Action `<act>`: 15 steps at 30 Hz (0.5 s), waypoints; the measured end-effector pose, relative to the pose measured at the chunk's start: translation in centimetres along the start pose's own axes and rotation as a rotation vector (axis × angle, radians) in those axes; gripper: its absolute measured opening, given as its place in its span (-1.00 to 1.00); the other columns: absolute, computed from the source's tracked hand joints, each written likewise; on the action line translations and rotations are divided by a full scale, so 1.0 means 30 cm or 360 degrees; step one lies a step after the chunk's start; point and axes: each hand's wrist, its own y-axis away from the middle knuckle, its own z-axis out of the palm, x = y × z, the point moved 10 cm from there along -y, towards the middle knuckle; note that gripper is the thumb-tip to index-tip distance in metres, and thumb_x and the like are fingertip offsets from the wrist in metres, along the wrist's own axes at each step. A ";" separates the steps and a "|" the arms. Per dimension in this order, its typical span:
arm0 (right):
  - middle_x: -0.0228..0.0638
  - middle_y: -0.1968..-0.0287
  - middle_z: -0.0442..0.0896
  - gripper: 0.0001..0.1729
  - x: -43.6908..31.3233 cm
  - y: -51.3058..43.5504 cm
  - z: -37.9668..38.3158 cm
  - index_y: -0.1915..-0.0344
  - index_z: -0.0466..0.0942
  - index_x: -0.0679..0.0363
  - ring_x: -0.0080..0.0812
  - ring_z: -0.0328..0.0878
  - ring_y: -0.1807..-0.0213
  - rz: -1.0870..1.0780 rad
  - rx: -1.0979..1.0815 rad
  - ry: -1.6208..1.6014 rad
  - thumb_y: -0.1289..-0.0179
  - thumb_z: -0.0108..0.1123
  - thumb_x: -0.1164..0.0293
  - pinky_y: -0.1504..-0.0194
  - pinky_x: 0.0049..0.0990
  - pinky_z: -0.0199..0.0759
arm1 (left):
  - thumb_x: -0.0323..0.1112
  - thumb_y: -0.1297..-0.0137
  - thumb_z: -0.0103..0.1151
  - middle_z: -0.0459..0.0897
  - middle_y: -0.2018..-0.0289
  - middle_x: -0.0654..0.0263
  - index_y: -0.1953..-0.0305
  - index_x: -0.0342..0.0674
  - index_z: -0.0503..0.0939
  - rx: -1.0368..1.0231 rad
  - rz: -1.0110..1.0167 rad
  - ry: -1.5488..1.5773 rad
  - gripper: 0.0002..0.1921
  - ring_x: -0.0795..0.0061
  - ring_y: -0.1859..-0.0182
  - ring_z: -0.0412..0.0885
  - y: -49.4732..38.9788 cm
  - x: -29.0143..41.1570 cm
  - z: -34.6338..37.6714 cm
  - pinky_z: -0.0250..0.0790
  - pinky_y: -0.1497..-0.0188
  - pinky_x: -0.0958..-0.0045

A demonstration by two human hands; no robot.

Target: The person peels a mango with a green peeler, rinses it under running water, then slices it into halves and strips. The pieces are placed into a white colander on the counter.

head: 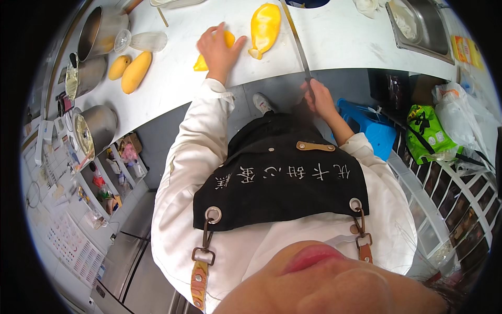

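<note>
My left hand point(219, 51) is over a piece of yellow mango point(228, 38) on the white worktop, fingers spread across it. The palm hides most of that piece. Just right of it lies a peeled or cut mango portion point(266, 29), its pale yellow flesh facing up. In my right hand point(321, 98) is the dark handle of a long, narrow-bladed knife point(298, 43). The blade crosses the worktop's front edge and points away from me, right of the cut mango and apart from it.
Two whole mangoes point(135, 72) lie at the left, near a clear plastic cup point(149, 41) on its side. Steel pots point(96, 125) line the left side. A steel sink point(425, 27) is set at the far right. Below the worktop are a blue plastic stool point(366, 125) and a green bag point(427, 133).
</note>
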 end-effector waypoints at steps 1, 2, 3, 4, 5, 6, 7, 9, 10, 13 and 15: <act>-0.51 0.66 0.27 -0.53 0.007 0.004 -0.015 0.22 0.46 0.20 -0.66 0.14 0.74 0.0038 0.0046 -0.0008 -0.51 -0.19 0.03 0.72 -0.60 0.04 | 0.22 -0.04 0.33 0.44 -0.09 0.07 -0.20 -0.19 0.44 -0.0060 0.0019 0.0230 -0.21 0.06 -0.23 0.27 -0.012 0.029 0.024 0.29 -0.17 0.18; -0.51 0.66 0.27 -0.53 0.006 0.007 -0.018 0.22 0.46 0.20 -0.66 0.13 0.74 0.0039 0.0040 0.0005 -0.51 -0.19 0.03 0.72 -0.60 0.04 | 0.22 -0.06 0.32 0.44 -0.09 0.06 -0.21 -0.21 0.43 -0.0085 0.0046 0.0417 -0.21 0.05 -0.22 0.27 -0.017 0.076 0.047 0.28 -0.18 0.17; -0.51 0.66 0.27 -0.53 0.009 0.011 -0.023 0.22 0.46 0.20 -0.66 0.13 0.74 0.0057 0.0051 0.0027 -0.51 -0.19 0.02 0.72 -0.60 0.04 | 0.22 -0.07 0.32 0.44 -0.09 0.04 -0.21 -0.24 0.43 -0.0119 0.0067 0.0600 -0.20 0.04 -0.22 0.28 -0.028 0.119 0.071 0.28 -0.19 0.16; -0.51 0.66 0.27 -0.53 0.014 0.012 -0.032 0.23 0.46 0.19 -0.65 0.13 0.74 0.0104 0.0078 0.0055 -0.51 -0.19 0.02 0.72 -0.60 0.04 | 0.20 -0.04 0.36 0.45 -0.11 0.03 -0.23 -0.27 0.39 -0.0161 0.0045 0.0574 -0.16 -0.02 -0.19 0.33 -0.043 0.144 0.095 0.26 -0.22 0.14; -0.51 0.65 0.28 -0.53 0.010 0.012 -0.027 0.23 0.45 0.19 -0.65 0.13 0.74 0.0105 0.0051 0.0062 -0.50 -0.18 0.01 0.71 -0.60 0.04 | 0.18 -0.03 0.38 0.45 -0.12 0.02 -0.23 -0.28 0.39 -0.0276 -0.0096 0.0639 -0.16 -0.02 -0.16 0.37 -0.063 0.142 0.138 0.28 -0.21 0.16; -0.50 0.65 0.28 -0.53 0.012 0.011 -0.026 0.23 0.45 0.19 -0.65 0.13 0.74 0.0138 0.0042 0.0076 -0.50 -0.18 0.01 0.71 -0.60 0.03 | 0.16 -0.02 0.39 0.45 -0.13 0.01 -0.22 -0.28 0.39 -0.0431 -0.0250 0.0685 -0.16 -0.01 -0.13 0.41 -0.081 0.140 0.189 0.30 -0.20 0.18; -0.50 0.65 0.28 -0.52 0.012 0.010 -0.025 0.23 0.45 0.19 -0.65 0.12 0.74 0.0172 0.0034 0.0090 -0.50 -0.18 0.00 0.71 -0.59 0.03 | 0.14 -0.01 0.41 0.45 -0.14 0.00 -0.22 -0.29 0.39 -0.0624 -0.0420 0.0721 -0.16 -0.01 -0.10 0.45 -0.083 0.133 0.239 0.32 -0.20 0.20; -0.50 0.65 0.28 -0.51 0.014 0.005 -0.015 0.23 0.45 0.19 -0.65 0.12 0.74 0.0250 -0.0015 0.0039 -0.49 -0.18 -0.02 0.70 -0.59 0.03 | 0.08 0.00 0.43 0.44 -0.14 0.00 -0.19 -0.29 0.39 -0.0834 -0.0434 0.0888 -0.19 0.02 -0.03 0.52 -0.096 0.162 0.272 0.37 -0.15 0.25; -0.50 0.65 0.28 -0.50 0.008 0.002 -0.008 0.23 0.44 0.19 -0.64 0.12 0.74 0.0260 -0.0051 0.0012 -0.49 -0.19 -0.04 0.70 -0.58 0.02 | 0.05 0.00 0.45 0.44 -0.14 0.00 -0.18 -0.29 0.39 -0.0928 -0.0438 0.0973 -0.21 0.03 0.00 0.55 -0.102 0.180 0.281 0.40 -0.13 0.28; -0.49 0.65 0.28 -0.46 -0.004 -0.007 -0.022 0.22 0.44 0.19 -0.64 0.13 0.73 0.0299 -0.0038 0.0019 -0.48 -0.20 -0.08 0.69 -0.56 0.02 | -0.07 0.01 0.47 0.49 -0.07 0.04 -0.15 -0.23 0.40 -0.0764 -0.0335 0.0995 -0.28 0.11 0.05 0.60 -0.130 0.225 0.218 0.44 -0.07 0.30; -0.49 0.65 0.28 -0.45 -0.021 -0.019 -0.031 0.22 0.44 0.19 -0.63 0.13 0.73 0.0288 -0.0063 0.0003 -0.48 -0.22 -0.09 0.69 -0.56 0.03 | -0.18 -0.04 0.44 0.52 -0.01 0.06 -0.15 -0.17 0.39 -0.0619 -0.0209 0.0888 -0.35 0.11 0.04 0.59 -0.142 0.265 0.169 0.44 -0.06 0.28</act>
